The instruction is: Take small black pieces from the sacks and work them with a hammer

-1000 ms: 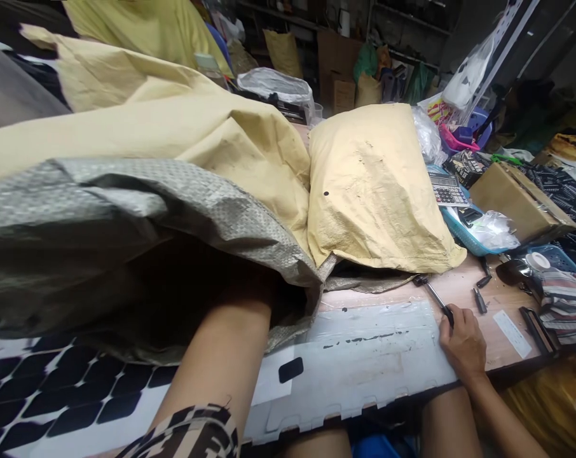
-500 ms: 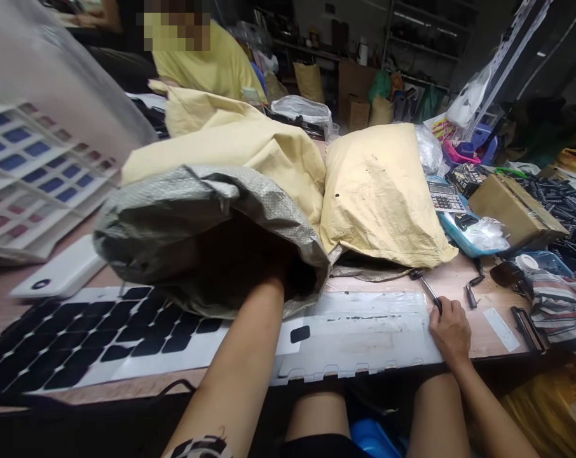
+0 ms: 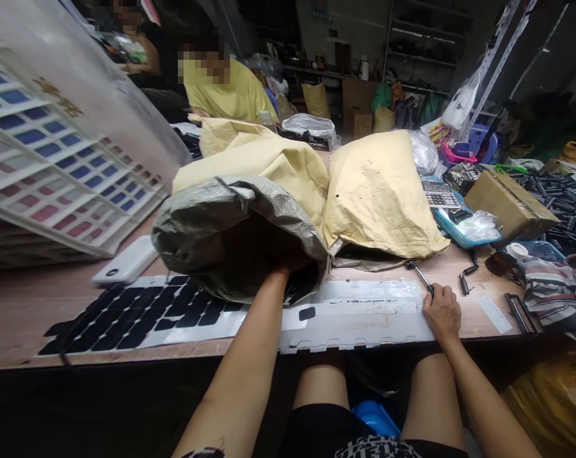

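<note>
On our wood-toned counter [image 3: 16, 305], we have an open sack [image 3: 206, 213] touching a bulging sack [image 3: 378, 197] — nearer us, a sheet of black patches [image 3: 145, 315] and a pale plastic panel [image 3: 355, 321] — plus a striped cloth [image 3: 552, 292].

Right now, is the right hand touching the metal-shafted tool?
Touching. The head view shows the right hand curled over the near end of the metal-shafted tool, whose shaft sticks out beyond it.

Head-worn view, facing forward and down across worktable [image 3: 11, 305]; thighs [image 3: 319, 387] close, open sack [image 3: 254, 159] farther, shelves [image 3: 428, 58] far back.
</note>
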`<state>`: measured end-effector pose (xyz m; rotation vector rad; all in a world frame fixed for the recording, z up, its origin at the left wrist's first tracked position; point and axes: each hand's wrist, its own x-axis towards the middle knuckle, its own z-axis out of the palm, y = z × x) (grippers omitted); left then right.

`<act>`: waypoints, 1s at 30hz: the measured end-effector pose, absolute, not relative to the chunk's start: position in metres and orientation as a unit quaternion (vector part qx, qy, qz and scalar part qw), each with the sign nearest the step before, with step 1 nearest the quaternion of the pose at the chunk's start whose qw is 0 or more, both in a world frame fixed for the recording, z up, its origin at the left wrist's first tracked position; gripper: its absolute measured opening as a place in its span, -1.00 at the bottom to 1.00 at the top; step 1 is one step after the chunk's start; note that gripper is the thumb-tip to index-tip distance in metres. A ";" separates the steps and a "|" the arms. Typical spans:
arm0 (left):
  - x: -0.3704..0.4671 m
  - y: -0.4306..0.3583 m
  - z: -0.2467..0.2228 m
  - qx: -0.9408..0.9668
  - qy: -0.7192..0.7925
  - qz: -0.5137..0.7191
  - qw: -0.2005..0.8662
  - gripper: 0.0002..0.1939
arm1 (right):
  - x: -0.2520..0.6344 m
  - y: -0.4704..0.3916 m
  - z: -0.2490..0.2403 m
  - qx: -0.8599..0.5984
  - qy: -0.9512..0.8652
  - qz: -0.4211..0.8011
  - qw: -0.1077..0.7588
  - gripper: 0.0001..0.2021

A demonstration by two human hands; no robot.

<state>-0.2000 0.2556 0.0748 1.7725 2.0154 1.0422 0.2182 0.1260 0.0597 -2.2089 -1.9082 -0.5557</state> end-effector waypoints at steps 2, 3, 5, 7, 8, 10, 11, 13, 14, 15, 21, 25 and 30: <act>-0.206 0.253 0.073 0.604 0.703 0.345 0.151 -0.76 | 0.218 0.126 0.060 -0.741 -0.640 -0.184 0.089 -0.78; -0.208 0.247 0.073 0.597 0.707 0.345 0.156 -0.81 | 0.218 0.126 0.060 -0.741 -0.640 -0.182 0.092 -0.78; -0.209 0.226 0.069 0.576 0.721 0.357 0.149 -0.83 | 0.218 0.126 0.060 -0.742 -0.639 -0.180 0.095 -0.78; -0.205 0.196 0.061 0.519 0.753 0.392 0.098 -0.78 | 0.217 0.126 0.061 -0.744 -0.637 -0.178 0.095 -0.77; -0.200 0.180 0.055 0.482 0.770 0.413 0.064 -0.75 | 0.217 0.126 0.061 -0.745 -0.636 -0.177 0.095 -0.77; -0.190 0.152 0.041 0.417 0.796 0.439 0.013 -0.74 | 0.217 0.126 0.062 -0.746 -0.637 -0.173 0.092 -0.77; -0.184 0.142 0.035 0.399 0.805 0.440 0.007 -0.74 | 0.217 0.126 0.062 -0.747 -0.637 -0.170 0.090 -0.77; -0.174 0.130 0.026 0.392 0.819 0.418 0.028 -0.71 | 0.216 0.127 0.062 -0.750 -0.636 -0.163 0.086 -0.77; -0.170 0.129 0.024 0.390 0.828 0.402 0.040 -0.68 | 0.216 0.127 0.062 -0.752 -0.634 -0.159 0.084 -0.77; -0.168 0.129 0.023 0.388 0.836 0.384 0.048 -0.66 | 0.216 0.127 0.062 -0.755 -0.632 -0.154 0.083 -0.76; -0.165 0.134 0.026 0.387 0.852 0.347 0.064 -0.61 | 0.213 0.125 0.062 -0.768 -0.623 -0.125 0.082 -0.75; -0.174 0.134 0.024 0.375 0.826 0.407 0.104 -0.67 | 0.213 0.124 0.062 -0.769 -0.624 -0.109 0.085 -0.73; -0.167 0.112 0.028 0.314 0.783 0.536 0.039 -0.64 | 0.216 0.124 0.060 -0.768 -0.623 -0.106 0.102 -0.70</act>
